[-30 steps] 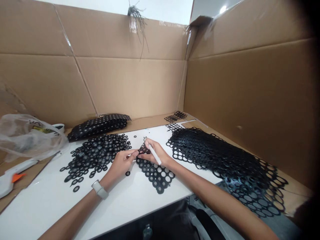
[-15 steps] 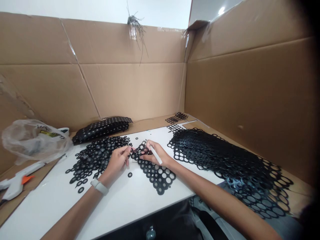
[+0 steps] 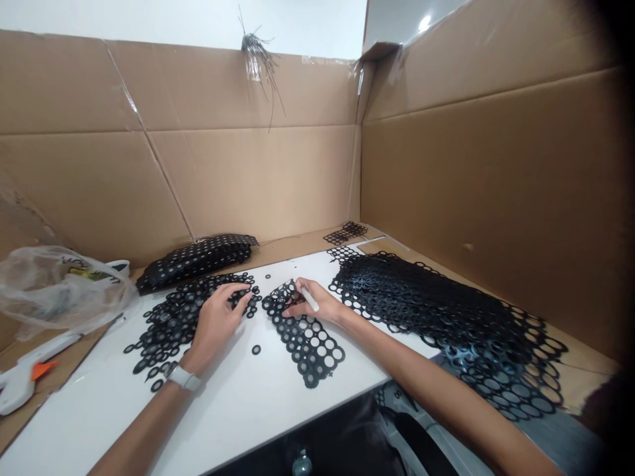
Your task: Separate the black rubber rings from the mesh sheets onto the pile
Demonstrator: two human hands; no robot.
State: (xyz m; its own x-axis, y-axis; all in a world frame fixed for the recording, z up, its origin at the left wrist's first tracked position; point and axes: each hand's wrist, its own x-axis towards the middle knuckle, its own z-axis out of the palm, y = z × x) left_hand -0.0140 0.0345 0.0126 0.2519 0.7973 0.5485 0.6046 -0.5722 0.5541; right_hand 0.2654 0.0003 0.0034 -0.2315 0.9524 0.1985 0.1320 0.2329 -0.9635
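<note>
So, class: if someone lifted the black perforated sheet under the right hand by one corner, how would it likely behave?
The perforated sheet would probably flop and sag, since it is thin and mostly holes. It likely weighs little for its area. Its narrow webs might tear or snag, judging by the tangled sheet pile nearby.

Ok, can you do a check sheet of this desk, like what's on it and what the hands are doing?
Surface: white board lying on brown cardboard, walled by cardboard.
Job's things: punched black sheet flat under the right hand; pile of loose black rings; one ring lying apart.
Clutter: heap of emptied black sheets at right; stack of unpunched sheets at back; clear plastic bag; white glue gun with orange trigger.
Hands: left hand rests on the rings, wearing a watch; right hand holds a white pen-like tool on the sheet.
Cables: nothing seen.
Surroundings: cardboard walls; bundle of thin dark strands taped to the top edge.
</note>
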